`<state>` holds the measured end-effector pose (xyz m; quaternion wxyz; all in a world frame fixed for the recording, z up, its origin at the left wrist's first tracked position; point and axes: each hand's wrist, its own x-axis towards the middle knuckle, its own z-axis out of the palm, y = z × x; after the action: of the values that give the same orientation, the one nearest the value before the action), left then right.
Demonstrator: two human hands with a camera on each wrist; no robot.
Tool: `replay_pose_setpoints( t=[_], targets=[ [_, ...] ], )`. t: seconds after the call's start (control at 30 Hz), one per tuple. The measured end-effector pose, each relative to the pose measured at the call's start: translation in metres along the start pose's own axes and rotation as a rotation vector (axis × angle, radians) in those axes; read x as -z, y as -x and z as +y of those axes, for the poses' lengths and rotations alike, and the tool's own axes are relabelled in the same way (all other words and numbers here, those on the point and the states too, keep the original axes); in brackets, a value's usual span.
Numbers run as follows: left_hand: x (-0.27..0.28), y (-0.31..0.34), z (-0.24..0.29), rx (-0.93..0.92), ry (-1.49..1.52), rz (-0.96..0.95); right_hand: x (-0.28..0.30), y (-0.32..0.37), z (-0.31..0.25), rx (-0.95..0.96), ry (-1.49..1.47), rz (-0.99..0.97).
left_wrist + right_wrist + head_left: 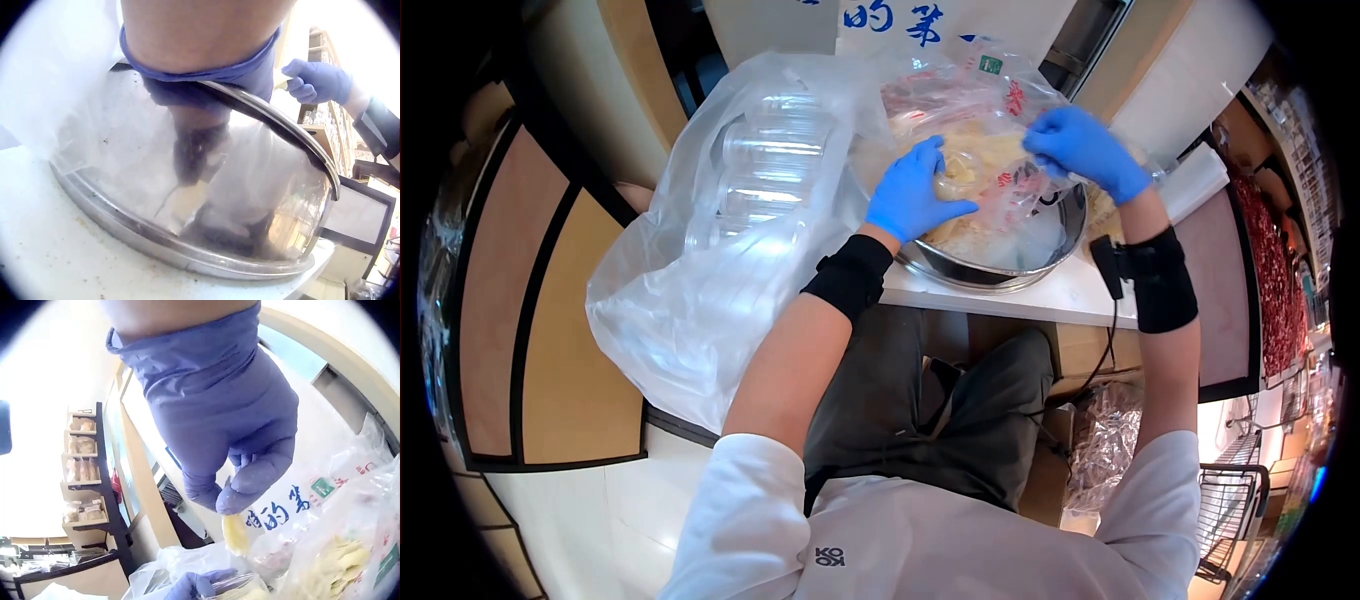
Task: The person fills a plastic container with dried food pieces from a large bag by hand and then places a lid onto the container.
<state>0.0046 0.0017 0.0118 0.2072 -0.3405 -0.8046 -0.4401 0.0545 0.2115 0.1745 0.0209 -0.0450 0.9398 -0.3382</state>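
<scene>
My blue-gloved left hand (910,195) holds a clear plastic container (958,177) with pale yellow pieces in it, over a round steel basin (990,278). In the right wrist view its fingers wrap the container's side. My right hand (219,425), gloved as well, pinches a pale yellow slice (235,534) between thumb and fingertips, up and to the right of the container. An open clear bag with red and green print (1000,95) lies in the basin, with more yellow slices (344,562) inside. From the left wrist, the basin's shiny wall (250,187) hides the container.
Left of the basin, a large translucent bag (670,290) holds rows of stacked clear containers (775,150). A white roll (1195,190) lies at the right on the white table (920,290). Behind stands a white board with blue writing (915,30). A shopping basket (1230,510) is at the lower right.
</scene>
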Motion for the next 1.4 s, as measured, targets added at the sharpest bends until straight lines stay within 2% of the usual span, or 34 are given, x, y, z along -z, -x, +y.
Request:
replay_pose_setpoints(
  t=[0.13, 0.17, 0.23, 0.3, 0.4, 0.5, 0.63, 0.7, 0.8, 0.93, 1.0, 1.23, 1.3, 1.4],
  targets=[
    [0.001, -0.001, 0.002, 0.019, 0.019, -0.019, -0.038, -0.029, -0.001, 0.029, -0.076, -0.027],
    [0.001, 0.000, 0.000, 0.014, 0.003, -0.011, -0.044, -0.034, -0.005, -0.014, -0.012, -0.071],
    [0.000, -0.001, -0.001, 0.026, 0.011, -0.009, -0.048, -0.041, -0.005, -0.052, 0.048, -0.113],
    [0.001, -0.001, 0.000, 0.040, 0.021, -0.009, -0.048, -0.048, -0.002, -0.067, 0.034, -0.246],
    [0.003, -0.002, 0.003, 0.064, 0.059, -0.037, -0.048, -0.051, 0.002, -0.057, 0.104, -0.308],
    [0.002, -0.001, 0.003, 0.077, 0.046, -0.062, -0.057, -0.042, 0.004, 0.018, 0.149, -0.263],
    [0.000, 0.000, 0.003, 0.096, 0.092, -0.053, -0.054, -0.040, -0.002, -0.023, 0.164, -0.257],
    [0.002, -0.001, 0.005, 0.081, 0.095, -0.046, -0.056, -0.036, -0.007, -0.023, 0.135, -0.078],
    [0.004, -0.002, 0.007, 0.113, 0.107, -0.054, -0.064, -0.035, 0.006, 0.045, 0.079, 0.012],
    [0.001, -0.003, 0.005, 0.094, 0.095, -0.053, -0.068, -0.021, 0.012, 0.037, 0.043, 0.088],
    [0.001, -0.001, 0.005, 0.088, 0.090, -0.059, -0.068, -0.016, 0.011, 0.057, -0.116, 0.143],
    [-0.002, -0.001, 0.003, 0.061, 0.101, -0.039, -0.084, -0.036, 0.009, 0.135, -0.124, 0.048],
    [0.001, -0.003, 0.005, 0.059, 0.124, -0.037, -0.093, -0.045, 0.013, 0.238, 0.046, 0.098],
    [0.005, -0.003, 0.012, 0.134, 0.085, -0.099, -0.091, -0.039, 0.016, 0.153, -0.027, 0.071]
  ],
)
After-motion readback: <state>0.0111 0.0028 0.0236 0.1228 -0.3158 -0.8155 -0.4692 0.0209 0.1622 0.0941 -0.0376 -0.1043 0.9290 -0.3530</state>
